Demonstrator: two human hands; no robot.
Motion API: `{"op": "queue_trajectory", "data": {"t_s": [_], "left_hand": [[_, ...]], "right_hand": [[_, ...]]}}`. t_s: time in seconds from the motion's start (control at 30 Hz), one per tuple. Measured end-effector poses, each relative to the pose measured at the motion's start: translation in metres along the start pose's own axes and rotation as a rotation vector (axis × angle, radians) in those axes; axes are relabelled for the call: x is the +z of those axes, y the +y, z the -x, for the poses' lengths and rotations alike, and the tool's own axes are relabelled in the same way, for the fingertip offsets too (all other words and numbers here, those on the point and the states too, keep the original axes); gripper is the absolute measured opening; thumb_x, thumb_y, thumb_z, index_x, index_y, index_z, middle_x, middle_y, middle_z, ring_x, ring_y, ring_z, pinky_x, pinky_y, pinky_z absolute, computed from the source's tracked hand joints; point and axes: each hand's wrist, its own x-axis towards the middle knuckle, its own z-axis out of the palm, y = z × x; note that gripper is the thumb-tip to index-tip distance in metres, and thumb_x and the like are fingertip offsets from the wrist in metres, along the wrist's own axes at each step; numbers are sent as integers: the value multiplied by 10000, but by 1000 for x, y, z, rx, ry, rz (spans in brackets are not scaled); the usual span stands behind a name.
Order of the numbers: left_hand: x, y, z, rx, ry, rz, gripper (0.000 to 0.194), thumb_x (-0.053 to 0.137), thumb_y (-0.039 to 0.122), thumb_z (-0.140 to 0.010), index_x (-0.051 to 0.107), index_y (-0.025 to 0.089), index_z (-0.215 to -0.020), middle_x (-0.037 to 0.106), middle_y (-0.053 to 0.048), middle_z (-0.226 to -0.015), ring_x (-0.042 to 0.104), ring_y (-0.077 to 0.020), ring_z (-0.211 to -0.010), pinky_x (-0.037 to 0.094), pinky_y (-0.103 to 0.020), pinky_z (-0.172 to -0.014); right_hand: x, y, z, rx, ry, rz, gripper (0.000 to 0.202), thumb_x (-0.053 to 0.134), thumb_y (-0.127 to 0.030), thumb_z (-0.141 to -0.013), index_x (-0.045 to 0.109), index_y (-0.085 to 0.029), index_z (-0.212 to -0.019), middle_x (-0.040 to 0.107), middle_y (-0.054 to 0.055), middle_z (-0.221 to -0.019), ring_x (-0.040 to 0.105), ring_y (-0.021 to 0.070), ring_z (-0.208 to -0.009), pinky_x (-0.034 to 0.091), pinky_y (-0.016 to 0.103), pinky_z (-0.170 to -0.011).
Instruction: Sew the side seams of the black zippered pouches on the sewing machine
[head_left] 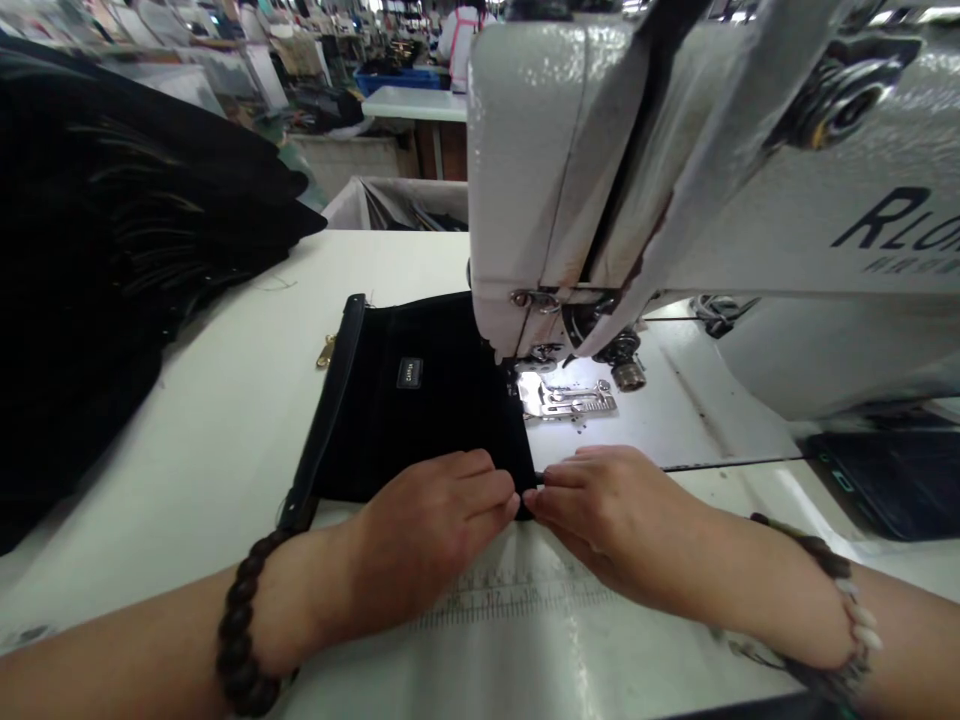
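A black fabric bag panel (pixel 442 420) lies flat on the white table, its right edge beneath the needle area of a sewing machine (pixel 551 180). It bears a small label (pixel 409 373), and a dark strip with a brass-coloured clasp (pixel 325 351) runs along its left side. At the panel's near right corner my left hand (pixel 439 520) is closed, pinching the fabric. My right hand (pixel 607 510) pinches the same corner from the right, its fingertips almost meeting the left ones. The machine's lit metal plate (pixel 562 395) shows just beyond my right hand.
A large heap of black pieces (pixel 112 230) covers the table's left side. Ruler markings (pixel 517 600) run along the near tabletop. A dark flat device (pixel 892 485) lies at the right. Farther back stand a grey bin (pixel 397 200) and a person (pixel 459 45).
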Motion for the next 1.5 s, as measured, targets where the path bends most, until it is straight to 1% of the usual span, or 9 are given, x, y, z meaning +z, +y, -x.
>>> {"op": "queue_trajectory", "data": {"t_s": [0.23,0.33,0.43,0.57,0.77,1.03,1.27,1.4,1.5], "left_hand": [[-1,-26,-6,17,-4,-1,245,361,54,-872,604,46,-850,578,-74,-768,496,-171,-714,477,-291,-696],[-2,-38,-9,5,-36,-16,243,363,60,-864,602,66,-824,580,-69,-768,507,-174,-712,483,-290,-688],[-2,-48,-13,-6,-62,-68,204,404,74,-847,608,81,-831,587,-59,-762,523,-180,-710,489,-285,-666],[-2,-59,-19,-45,-66,-116,143,482,91,-828,622,116,-840,612,-34,-778,552,-172,-742,483,-265,-713],[0,-73,-27,-109,22,-170,190,450,100,-861,628,149,-817,644,-28,-858,576,-152,-830,456,-238,-795],[-2,-77,-34,-94,55,-271,197,463,88,-852,642,143,-792,663,-38,-837,592,-156,-880,471,-238,-804],[-3,-79,-31,-70,33,-305,255,404,103,-875,651,148,-832,671,-45,-832,609,-157,-830,492,-265,-766],[-2,-81,-29,-121,-27,-298,227,426,132,-868,650,164,-869,665,-44,-827,611,-165,-782,497,-278,-726],[-5,-80,-29,-138,-99,-288,222,450,87,-831,652,159,-889,666,-56,-834,608,-182,-805,494,-283,-726]], "right_hand": [[14,10,-3,-41,258,144,243,352,-85,-862,595,-92,-847,508,18,-588,363,128,-494,226,300,-490],[20,15,-6,-46,330,248,266,335,-93,-873,576,-44,-973,507,26,-589,385,136,-517,226,298,-486],[23,19,-9,-19,367,274,272,327,-95,-874,573,-43,-976,507,24,-582,385,133,-512,223,293,-476],[23,22,-11,37,357,270,287,326,-102,-865,568,-36,-1004,527,32,-595,381,131,-491,215,289,-472],[24,20,-14,76,349,196,304,314,-88,-832,601,-68,-930,531,36,-586,372,139,-490,207,294,-473],[22,19,-16,99,341,163,294,305,-85,-817,596,-101,-862,528,34,-592,345,135,-488,202,293,-475],[16,22,-14,153,282,79,248,344,-108,-807,584,-136,-862,520,24,-613,350,133,-492,189,290,-472],[11,25,-13,176,271,14,252,345,-122,-821,590,-137,-878,543,29,-648,379,129,-514,205,282,-476],[10,24,-12,178,239,17,232,364,-135,-827,594,-144,-846,544,18,-640,368,122,-511,213,283,-487]]}}
